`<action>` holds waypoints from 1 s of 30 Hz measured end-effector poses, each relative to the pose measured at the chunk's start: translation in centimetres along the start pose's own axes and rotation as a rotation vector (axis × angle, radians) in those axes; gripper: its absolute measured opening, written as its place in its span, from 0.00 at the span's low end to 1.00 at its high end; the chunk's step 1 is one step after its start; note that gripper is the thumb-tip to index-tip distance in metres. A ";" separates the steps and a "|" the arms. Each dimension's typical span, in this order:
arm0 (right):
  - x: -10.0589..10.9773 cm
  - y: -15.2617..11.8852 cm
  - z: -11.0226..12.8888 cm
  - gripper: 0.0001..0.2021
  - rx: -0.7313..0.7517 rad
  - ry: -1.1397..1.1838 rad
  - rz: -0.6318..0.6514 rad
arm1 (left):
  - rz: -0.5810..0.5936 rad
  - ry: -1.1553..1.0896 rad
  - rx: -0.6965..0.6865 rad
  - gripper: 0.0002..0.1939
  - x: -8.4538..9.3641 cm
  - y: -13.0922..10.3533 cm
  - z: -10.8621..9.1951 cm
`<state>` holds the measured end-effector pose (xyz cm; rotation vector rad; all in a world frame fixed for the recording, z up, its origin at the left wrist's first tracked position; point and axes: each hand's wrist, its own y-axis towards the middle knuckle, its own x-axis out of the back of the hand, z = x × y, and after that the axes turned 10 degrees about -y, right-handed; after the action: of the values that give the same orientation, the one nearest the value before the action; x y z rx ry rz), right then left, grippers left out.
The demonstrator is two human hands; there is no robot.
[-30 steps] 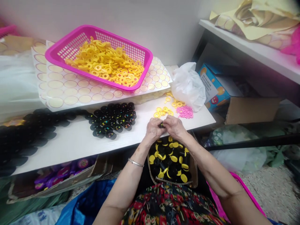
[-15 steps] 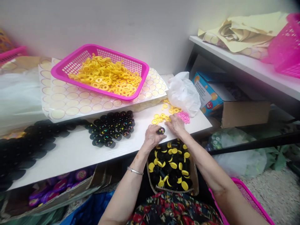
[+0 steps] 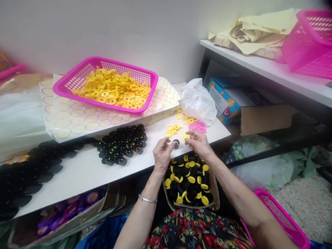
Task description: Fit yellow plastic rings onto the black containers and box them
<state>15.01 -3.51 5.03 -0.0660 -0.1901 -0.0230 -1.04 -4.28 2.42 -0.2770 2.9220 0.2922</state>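
Observation:
My left hand (image 3: 163, 154) is beside a small round black cup (image 3: 176, 143) on the white table, its thumb at the cup's near side and its fingers apart. Colourful bits show inside the cup. My right hand (image 3: 199, 144) pinches a yellow plastic ring piece (image 3: 185, 137) just right of the cup. Beyond my hands lie loose yellow ring pieces (image 3: 172, 130) and a pile of small pink pieces (image 3: 197, 127). To the left stand rows of similar black cups (image 3: 121, 143) with coloured bits in them.
A pink basket (image 3: 61, 86) of yellow ring pieces rests on sticker sheets (image 3: 77, 121). Near it is a white plastic bag (image 3: 198, 102). A carton (image 3: 216, 183) of black pieces with yellow caps sits at my lap. An open blue box (image 3: 225, 100) stands beneath the right shelf (image 3: 259, 65).
My right hand has picked up a yellow ring piece from the loose ones and brought it nearer the black cup. My left hand's fingers have loosened from around the cup.

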 end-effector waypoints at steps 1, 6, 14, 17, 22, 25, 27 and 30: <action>-0.2 -1.1 0.3 0.17 -0.032 0.087 0.061 | -0.047 -0.109 0.084 0.18 -0.3 -0.7 -1.0; -1.7 -5.2 1.2 0.15 -0.093 0.218 0.244 | 0.008 -0.410 0.516 0.14 -0.9 -3.0 -4.1; -2.8 -3.5 0.6 0.12 0.314 -0.293 0.085 | -0.076 -0.451 0.513 0.14 -0.8 -0.9 -3.5; -2.5 -1.7 0.4 0.11 0.364 -0.508 0.003 | -0.152 -0.424 0.438 0.14 -0.9 0.4 -2.7; -2.3 0.1 0.6 0.09 0.345 -0.786 0.054 | -0.208 -0.310 0.465 0.13 -0.7 1.6 -1.0; -2.4 0.4 0.9 0.08 0.335 -0.886 0.088 | -0.163 -0.237 0.486 0.14 -0.8 1.6 -0.3; -2.5 0.5 1.0 0.08 0.308 -0.909 0.107 | -0.125 -0.193 0.479 0.16 -1.1 1.5 -0.1; -2.6 0.6 0.8 0.08 0.267 -0.871 0.128 | -0.074 -0.127 0.440 0.17 -1.6 1.5 0.1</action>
<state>12.36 -2.80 5.30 0.1848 -1.0558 0.1627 0.25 -2.58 2.89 -0.2832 2.7473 -0.3300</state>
